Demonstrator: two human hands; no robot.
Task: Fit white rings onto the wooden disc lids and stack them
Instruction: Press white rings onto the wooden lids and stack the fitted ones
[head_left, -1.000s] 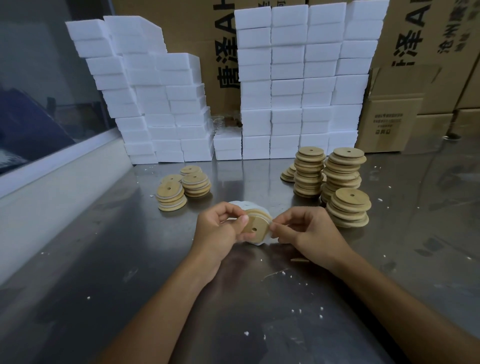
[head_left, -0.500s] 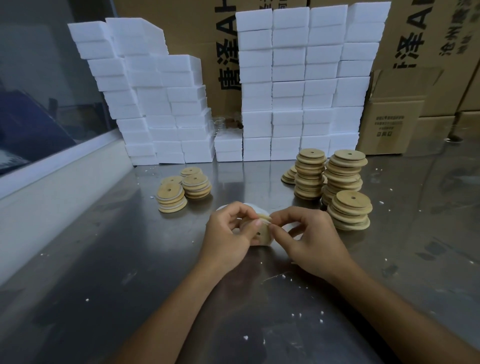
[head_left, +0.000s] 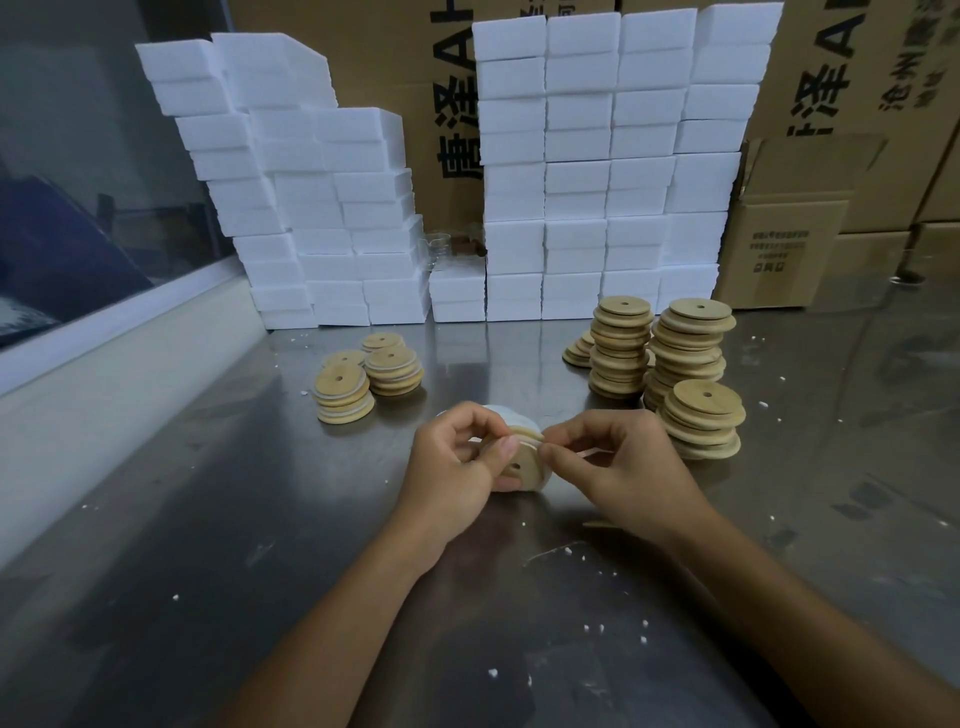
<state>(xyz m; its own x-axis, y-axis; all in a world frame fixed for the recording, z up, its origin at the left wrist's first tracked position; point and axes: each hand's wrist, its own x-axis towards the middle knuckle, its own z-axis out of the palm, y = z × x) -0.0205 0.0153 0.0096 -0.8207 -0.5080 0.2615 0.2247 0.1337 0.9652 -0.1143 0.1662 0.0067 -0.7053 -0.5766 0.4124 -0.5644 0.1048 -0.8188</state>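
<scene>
Hands (head_left: 457, 457) and (head_left: 613, 467) are pinching the stiff, light lid (head_left: 522, 460) by its rim while we are stretching the soft ring (head_left: 532, 434) on.

Two hands are in view, the left hand (head_left: 457, 467) and the right hand (head_left: 618, 467), with one disc (head_left: 522, 460) between them. At 11 o'clock stand four low stacks (head_left: 343, 392). At 1 o'clock stand four stacks (head_left: 691, 353). Foam blocks (head_left: 597, 166) are too many to count.
</scene>
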